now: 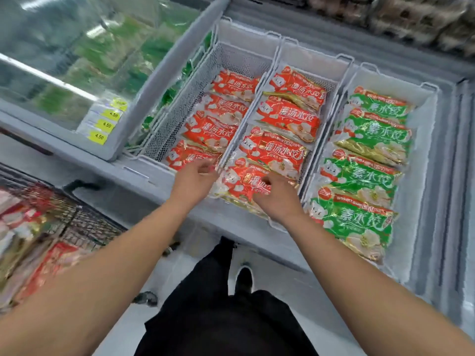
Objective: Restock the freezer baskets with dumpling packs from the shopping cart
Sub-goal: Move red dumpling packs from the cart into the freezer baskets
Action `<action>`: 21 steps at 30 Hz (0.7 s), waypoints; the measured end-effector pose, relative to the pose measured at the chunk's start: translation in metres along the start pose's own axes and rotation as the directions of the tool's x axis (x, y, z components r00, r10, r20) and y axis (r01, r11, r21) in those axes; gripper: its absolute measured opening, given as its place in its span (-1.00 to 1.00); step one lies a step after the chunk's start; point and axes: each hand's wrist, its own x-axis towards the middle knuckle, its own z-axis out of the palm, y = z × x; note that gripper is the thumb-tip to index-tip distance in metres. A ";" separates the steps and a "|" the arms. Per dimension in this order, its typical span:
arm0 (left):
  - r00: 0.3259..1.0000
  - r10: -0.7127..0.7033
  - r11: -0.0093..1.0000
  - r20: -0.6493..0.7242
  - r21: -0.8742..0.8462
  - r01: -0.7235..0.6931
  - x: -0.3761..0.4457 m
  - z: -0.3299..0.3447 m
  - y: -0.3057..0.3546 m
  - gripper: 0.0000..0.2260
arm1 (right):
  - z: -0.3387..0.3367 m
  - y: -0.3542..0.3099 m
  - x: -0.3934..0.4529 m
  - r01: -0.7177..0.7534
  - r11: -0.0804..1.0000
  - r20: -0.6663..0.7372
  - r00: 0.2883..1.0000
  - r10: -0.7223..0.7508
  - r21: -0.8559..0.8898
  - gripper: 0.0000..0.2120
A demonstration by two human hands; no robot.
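1. Supermarket aisle: you stand at an open chest freezer (164,176) with its glass lid (77,60) slid away to the left, and three white wire baskets sit side by side inside.
2. Your left hand (191,179) reaches over the near end of the left basket (180,98), fingers loosely curled at the edge of the nearest red pack. Blur hides whether they pinch it, so its hold can't be told.
3. Your right hand (276,199) lies on the nearest red dumpling pack (241,186) in the middle basket (277,55), fingers bent onto the wrapper. It looks like settling or pressing the pack into place, but a true grasp can't be confirmed.
4. That pack sits at the front of the middle basket, overlapping the one behind it and tilting up over the near rim, so by the look of it this is the step in hand.
5. Done so far, as far as shows: the left basket holds a row of red packs, the middle basket another red row, and the right basket (421,140) a full row of green packs (359,176).
6. Left to do: the shopping cart (84,222) at your left has red packs (51,263) in it, though they are blurred and can't be counted. The left and middle baskets show bare mesh above their rows, so they look able to take more.
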 end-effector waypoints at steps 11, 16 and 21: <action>0.913 -0.260 0.956 -0.314 -0.220 0.196 -0.143 -0.090 -0.086 -0.68 | 0.065 -0.093 -0.068 0.372 0.917 0.153 0.924 -0.351 -0.145 -0.51; 0.832 -0.397 0.898 -0.386 -0.350 0.266 -0.202 -0.131 -0.155 -0.68 | 0.127 -0.151 -0.095 0.506 0.838 0.288 0.849 -0.442 -0.205 -0.51; 0.765 -0.499 0.845 -0.408 -0.424 0.326 -0.253 -0.170 -0.233 -0.66 | 0.196 -0.203 -0.127 0.589 0.776 0.400 0.782 -0.477 -0.226 -0.50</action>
